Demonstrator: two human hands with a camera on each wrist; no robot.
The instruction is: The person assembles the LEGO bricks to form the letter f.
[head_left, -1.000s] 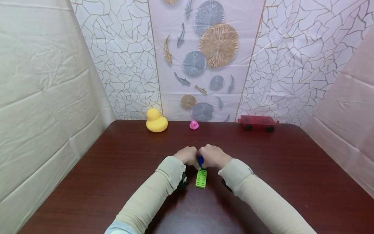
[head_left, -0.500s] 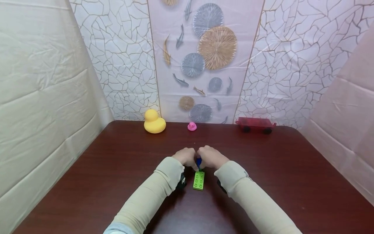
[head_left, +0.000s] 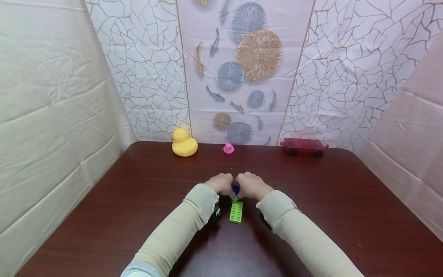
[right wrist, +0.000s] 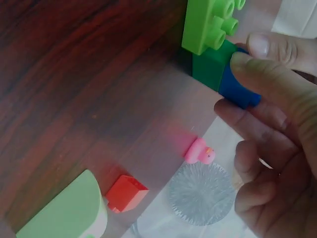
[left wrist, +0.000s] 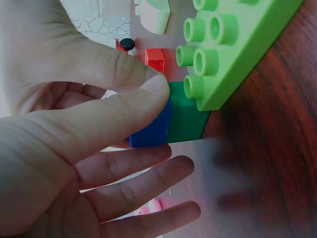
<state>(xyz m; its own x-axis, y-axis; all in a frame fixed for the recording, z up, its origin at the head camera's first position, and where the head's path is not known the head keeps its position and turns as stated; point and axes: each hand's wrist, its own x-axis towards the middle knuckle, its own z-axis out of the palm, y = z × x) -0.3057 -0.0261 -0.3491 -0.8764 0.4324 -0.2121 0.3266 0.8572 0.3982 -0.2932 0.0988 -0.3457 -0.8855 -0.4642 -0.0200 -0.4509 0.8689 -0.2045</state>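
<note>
Both of my hands meet over the middle of the table. With thumb and fingers, my left hand [head_left: 221, 183] pinches a blue toy brick [left wrist: 151, 133] from one side. My right hand [head_left: 253, 184] pinches the same brick from the other, the two thumbs side by side. The blue brick sits against a dark green brick [left wrist: 187, 115], which stands at the far end of a lime green studded brick [head_left: 236, 212]. In the left wrist view, the other fingers of my left hand are spread below the blue brick. Fingers partly cover the blue brick in every view.
Along the table's back edge stand a yellow duck [head_left: 185, 144], a small pink duck [head_left: 228, 149] and a red wagon [head_left: 304, 145]. A red brick [right wrist: 126, 193] and a pale green rounded block [right wrist: 67, 208] lie beyond my hands, hidden in the head view. Patterned cloth hangs behind.
</note>
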